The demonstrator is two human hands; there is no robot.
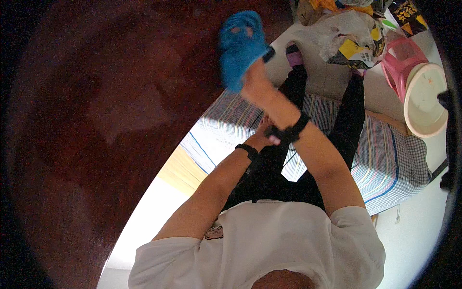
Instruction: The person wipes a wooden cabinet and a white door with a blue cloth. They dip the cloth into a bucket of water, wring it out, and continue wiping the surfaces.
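My right hand (254,77) reaches up and left, most of it covered by a blue cloth (240,54). Small skin-toned patches, likely fingers, show at the cloth's far end. Cloth and hand are over the dark reddish-brown surface (137,101); firm contact cannot be told. A black strap (299,124) circles my right wrist. Close against that strap is my left hand (266,134), its thumb in sight and its other fingers partly hidden; whether it grips the strap is unclear. Another black band (247,151) is on my left wrist.
A striped cloth (375,155) covers a low surface around my black-trousered legs (348,119). At right, a pale basin (426,99) with liquid stands by a pink plastic stool (400,65). Beyond my feet lies a printed plastic bag (355,39). The brown surface's edge runs diagonally beside me.
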